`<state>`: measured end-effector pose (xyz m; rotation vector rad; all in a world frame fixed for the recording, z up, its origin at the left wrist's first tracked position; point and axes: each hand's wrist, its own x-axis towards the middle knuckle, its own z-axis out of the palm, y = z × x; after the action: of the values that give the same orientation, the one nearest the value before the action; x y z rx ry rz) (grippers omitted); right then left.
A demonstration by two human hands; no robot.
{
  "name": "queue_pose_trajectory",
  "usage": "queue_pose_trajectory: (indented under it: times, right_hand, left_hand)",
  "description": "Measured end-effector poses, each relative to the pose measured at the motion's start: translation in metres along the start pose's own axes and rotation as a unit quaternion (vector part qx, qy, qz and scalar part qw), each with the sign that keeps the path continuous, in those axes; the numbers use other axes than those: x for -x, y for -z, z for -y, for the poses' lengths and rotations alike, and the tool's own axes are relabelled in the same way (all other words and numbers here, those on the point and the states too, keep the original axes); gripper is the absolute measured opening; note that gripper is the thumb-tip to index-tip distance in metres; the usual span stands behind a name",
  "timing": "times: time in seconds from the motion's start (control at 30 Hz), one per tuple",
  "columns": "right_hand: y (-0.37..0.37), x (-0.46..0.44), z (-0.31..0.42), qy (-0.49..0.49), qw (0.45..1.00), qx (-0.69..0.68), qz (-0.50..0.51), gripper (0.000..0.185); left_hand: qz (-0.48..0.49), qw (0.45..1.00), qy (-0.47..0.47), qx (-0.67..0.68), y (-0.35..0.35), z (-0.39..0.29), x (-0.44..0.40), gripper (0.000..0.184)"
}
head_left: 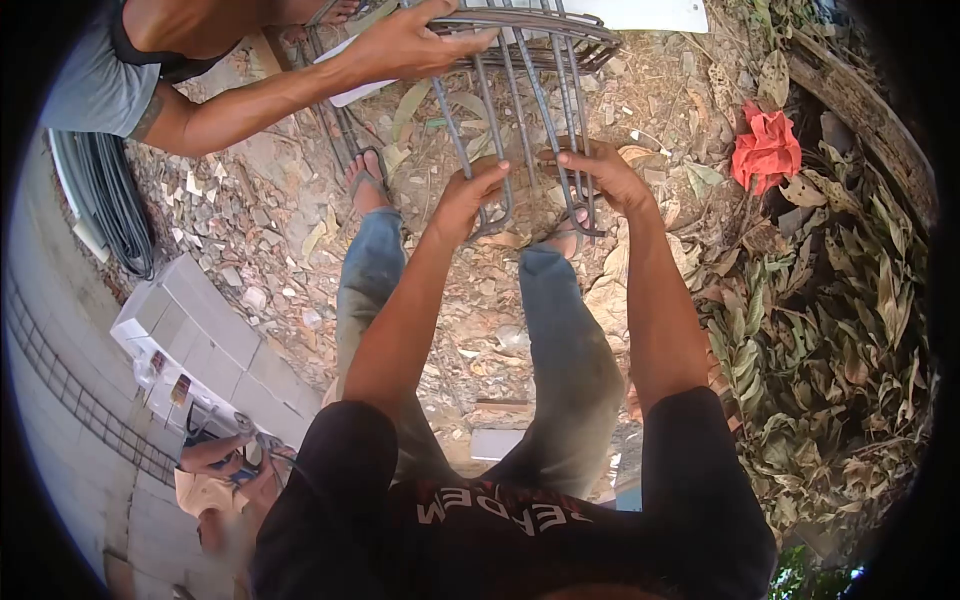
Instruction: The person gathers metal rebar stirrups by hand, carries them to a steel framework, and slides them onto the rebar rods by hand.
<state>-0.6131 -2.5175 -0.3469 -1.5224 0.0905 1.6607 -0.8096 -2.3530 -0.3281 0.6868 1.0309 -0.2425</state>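
A bundle of bent steel rebar stirrups spans the space in front of me, its bars running lengthwise toward my feet. My left hand is closed around the bars at the near left end, thumb on top. At the near right end, my right hand grips the outer bars, its thumb also above them. Another person's hand holds the far end of the stirrups, where several curved bars lie stacked. The fingers under the bars are partly hidden.
Rubble and dry leaves cover the ground. A red crumpled piece lies right, near a log and a leaf pile. Left are coiled black hose, pale blocks and another person.
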Motion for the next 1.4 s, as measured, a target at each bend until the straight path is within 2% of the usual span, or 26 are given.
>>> queue_pose_trajectory:
  times: [0.07, 0.1, 0.23, 0.33, 0.5, 0.63, 0.73, 0.77, 0.8, 0.9, 1.0, 1.1, 1.2, 1.27, 1.37, 1.4]
  right_hand:
    - [-0.001, 0.003, -0.001, -0.038, 0.993, -0.094, 0.068, 0.062]
    - [-0.018, 0.019, 0.022, -0.01, 0.993, -0.1, 0.058, 0.046]
    - [-0.032, 0.047, 0.028, 0.012, 0.991, -0.129, 0.016, 0.036]
    - [-0.041, 0.07, 0.048, -0.017, 0.986, -0.163, 0.02, 0.039]
    - [-0.046, 0.055, 0.033, -0.01, 0.99, -0.12, -0.069, 0.058]
    - [-0.049, 0.02, 0.016, -0.021, 0.986, -0.138, -0.086, 0.056]
    - [-0.047, -0.014, -0.013, -0.009, 0.981, -0.104, -0.161, 0.056]
    - [-0.05, -0.018, -0.016, 0.02, 0.975, -0.128, -0.181, 0.05]
    - [-0.05, -0.022, -0.018, 0.04, 0.975, -0.093, -0.199, 0.048]
    - [-0.045, -0.018, -0.02, 0.076, 0.969, 0.002, -0.236, 0.042]
    - [-0.038, -0.01, -0.015, 0.081, 0.965, 0.045, -0.243, 0.039]
    - [-0.041, -0.015, -0.021, 0.108, 0.957, 0.042, -0.265, 0.038]
    - [-0.044, -0.013, -0.017, 0.128, 0.942, 0.075, -0.301, 0.036]
    - [-0.045, -0.016, -0.02, 0.142, 0.938, 0.064, -0.31, 0.036]
    - [-0.051, -0.003, -0.007, 0.098, 0.909, 0.193, -0.357, 0.034]
    - [-0.051, -0.002, -0.005, 0.12, 0.906, 0.153, -0.375, 0.034]
  left_hand:
    - [0.094, 0.982, 0.0, 0.165, -0.017, -0.008, 0.005, 0.064]
    - [0.097, 0.979, 0.013, 0.178, -0.016, -0.004, 0.006, 0.061]
    - [0.116, 0.967, 0.039, 0.223, -0.021, -0.014, 0.027, 0.055]
    - [0.108, 0.965, 0.061, 0.231, -0.02, -0.024, 0.042, 0.055]
    - [0.099, 0.957, 0.06, 0.267, -0.015, -0.008, 0.022, 0.054]
    - [0.038, 0.976, 0.046, 0.209, -0.001, 0.004, 0.002, 0.053]
    - [0.001, 0.979, 0.051, 0.198, 0.013, 0.015, -0.022, 0.053]
    - [-0.011, 0.981, 0.05, 0.187, 0.017, 0.019, -0.028, 0.053]
    - [-0.023, 0.983, 0.047, 0.174, 0.024, 0.022, -0.032, 0.053]
    - [-0.105, 0.994, 0.03, 0.006, 0.015, 0.012, -0.027, 0.054]
    - [-0.146, 0.989, 0.005, 0.003, 0.007, 0.001, -0.021, 0.053]
    - [-0.158, 0.985, 0.018, 0.067, 0.013, -0.004, -0.023, 0.052]
    - [-0.175, 0.982, 0.051, 0.044, 0.007, -0.014, -0.019, 0.051]
    - [-0.163, 0.985, 0.041, 0.024, 0.012, -0.009, -0.023, 0.05]
    - [-0.156, 0.987, 0.028, 0.025, 0.013, -0.005, -0.022, 0.049]
    - [-0.155, 0.987, 0.02, 0.029, 0.014, -0.006, -0.022, 0.049]
